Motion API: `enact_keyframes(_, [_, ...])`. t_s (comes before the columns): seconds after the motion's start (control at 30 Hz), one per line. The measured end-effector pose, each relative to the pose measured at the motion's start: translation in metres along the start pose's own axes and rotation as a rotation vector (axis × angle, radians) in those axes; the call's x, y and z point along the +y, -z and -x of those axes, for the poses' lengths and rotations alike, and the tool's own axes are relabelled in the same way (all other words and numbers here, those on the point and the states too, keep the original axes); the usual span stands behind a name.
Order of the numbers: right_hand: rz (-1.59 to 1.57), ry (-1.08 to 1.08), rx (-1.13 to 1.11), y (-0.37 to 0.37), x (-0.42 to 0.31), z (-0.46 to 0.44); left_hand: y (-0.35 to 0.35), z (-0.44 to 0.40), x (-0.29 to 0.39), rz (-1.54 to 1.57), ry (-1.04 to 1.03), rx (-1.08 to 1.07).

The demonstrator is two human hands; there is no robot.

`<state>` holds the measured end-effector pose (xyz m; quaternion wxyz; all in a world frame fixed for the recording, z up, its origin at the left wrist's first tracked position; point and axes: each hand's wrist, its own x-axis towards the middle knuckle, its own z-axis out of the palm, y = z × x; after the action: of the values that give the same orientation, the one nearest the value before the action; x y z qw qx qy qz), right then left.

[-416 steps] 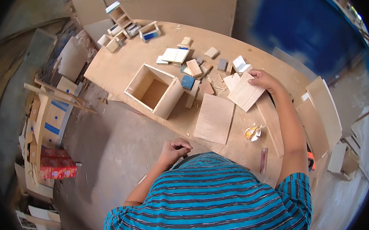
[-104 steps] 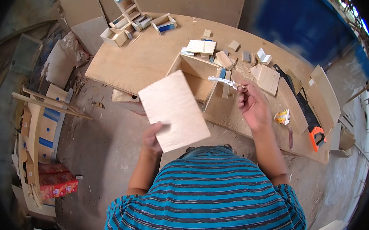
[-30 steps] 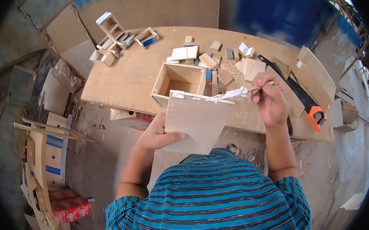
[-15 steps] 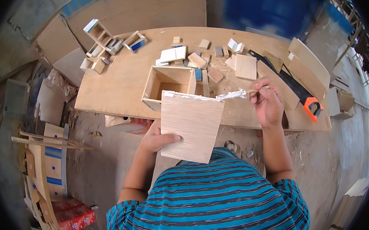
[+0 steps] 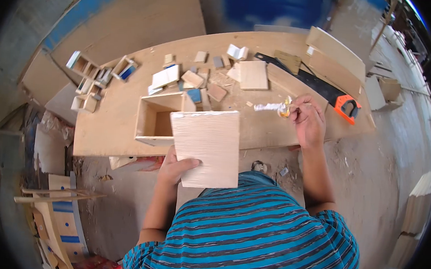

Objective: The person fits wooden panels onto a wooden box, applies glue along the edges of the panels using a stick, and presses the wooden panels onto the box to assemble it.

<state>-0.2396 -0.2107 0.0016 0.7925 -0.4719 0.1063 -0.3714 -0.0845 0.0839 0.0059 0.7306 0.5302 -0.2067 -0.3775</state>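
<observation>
My left hand [image 5: 175,166] is closed on the lower left edge of a thin plywood panel [image 5: 205,151], its thumb flat on the face. White glue runs along the panel's top edge. My right hand [image 5: 307,118] pinches a small stick [image 5: 270,107] whose end is coated in thick white glue; it is apart from the panel, over the table. A small yellowish patch shows beside its fingers, too unclear to name. Just behind the panel stands an open wooden box [image 5: 146,117], partly hidden by it.
On the wooden table [image 5: 105,137] lie several wood offcuts [image 5: 217,92], a square wood block [image 5: 254,75] and a handsaw [image 5: 347,109] with an orange handle. Small wooden frames [image 5: 85,103] stand at the left. Boards [image 5: 341,58] stand at the back right.
The glue-coated stick has left the panel's top right corner and is now apart from it, to the right. My view has turned, so the table's contents appear further left.
</observation>
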Motion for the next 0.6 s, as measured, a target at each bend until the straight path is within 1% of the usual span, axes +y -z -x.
enact_keyframes(0.07, [0.239, 0.069, 0.163, 0.020, -0.018, -0.004, 0.001, -0.009, -0.014, -0.054, -0.004, 0.009])
enact_keyframes(0.1, [0.356, 0.098, 0.243, 0.029, -0.027, -0.007, 0.003, -0.016, -0.021, -0.137, -0.038, -0.015])
enact_keyframes(0.2, [0.678, 0.087, 0.238, 0.050, -0.041, -0.014, -0.001, -0.036, -0.045, -0.205, -0.037, -0.057])
enact_keyframes(0.23, [0.752, 0.057, 0.248, 0.057, -0.041, -0.015, -0.003, -0.043, -0.054, -0.207, 0.018, -0.050])
enact_keyframes(0.3, [1.012, 0.177, 0.158, 0.068, -0.039, -0.018, -0.010, -0.062, -0.069, -0.213, 0.127, -0.030])
enact_keyframes(0.33, [1.139, 0.237, 0.108, 0.073, -0.036, -0.019, -0.020, -0.072, -0.074, -0.152, 0.132, 0.033])
enact_keyframes(0.4, [1.193, 0.328, 0.089, 0.080, -0.025, -0.022, -0.047, -0.093, -0.086, -0.032, 0.141, 0.161])
enact_keyframes(0.43, [1.218, 0.374, 0.077, 0.082, -0.019, -0.023, -0.051, -0.107, -0.094, -0.021, 0.153, 0.160])
enact_keyframes(0.5, [1.281, 0.378, 0.052, 0.084, -0.005, -0.027, -0.053, -0.134, -0.117, 0.000, 0.176, 0.161])
enact_keyframes(0.53, [1.310, 0.380, 0.037, 0.085, 0.000, -0.029, -0.056, -0.143, -0.127, -0.039, 0.119, 0.180])
enact_keyframes(0.6, [1.370, 0.267, -0.024, 0.087, 0.005, -0.032, -0.060, -0.155, -0.140, -0.121, 0.001, 0.223])
